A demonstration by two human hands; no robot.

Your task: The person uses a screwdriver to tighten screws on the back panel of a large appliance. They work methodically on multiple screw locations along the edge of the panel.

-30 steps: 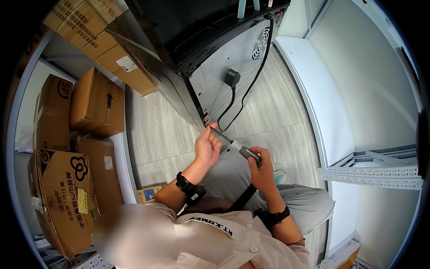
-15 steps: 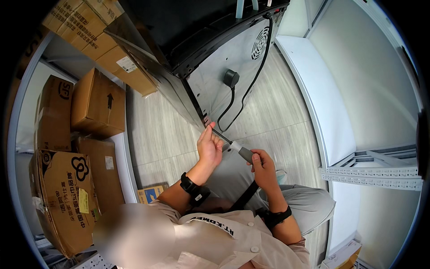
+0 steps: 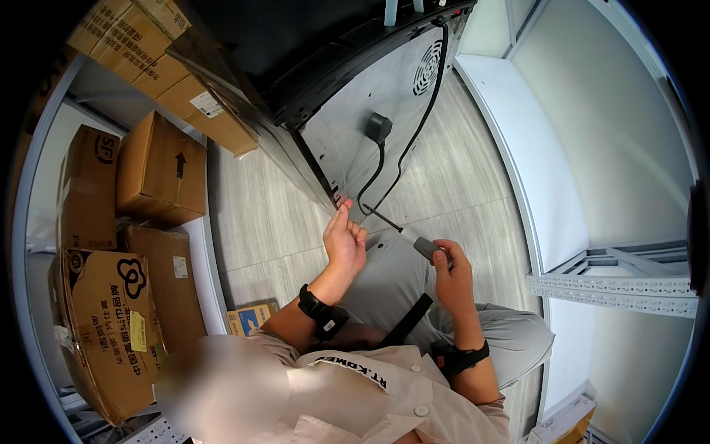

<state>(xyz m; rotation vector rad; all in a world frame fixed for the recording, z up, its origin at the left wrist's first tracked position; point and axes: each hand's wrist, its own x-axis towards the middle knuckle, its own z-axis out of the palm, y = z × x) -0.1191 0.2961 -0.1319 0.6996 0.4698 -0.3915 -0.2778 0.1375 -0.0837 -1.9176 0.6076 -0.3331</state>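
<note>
My right hand (image 3: 454, 274) is wrapped round the grey handle of a screwdriver (image 3: 421, 244), whose thin dark shaft points up and left. The tip of the shaft lies away from the appliance's edge, just right of my left fingers. My left hand (image 3: 345, 244) has its fingers drawn together at the lower corner of a black appliance (image 3: 325, 66). Whatever those fingertips pinch is too small to make out. The appliance's pale metal panel (image 3: 347, 103) faces me, with round vent slots, small holes and a black plug (image 3: 379, 128) on it.
A black power cord (image 3: 418, 137) hangs down the panel and loops near the screwdriver shaft. Cardboard boxes (image 3: 163, 177) are stacked on shelving at the left. White shelves (image 3: 510, 140) line the right side. A small yellow-and-blue box (image 3: 250, 320) lies on the floor left of my legs.
My right hand has drawn the screwdriver back to the right, and its tip has left the panel's corner. My left hand has stayed almost in place. The appliance appears shifted slightly left.
</note>
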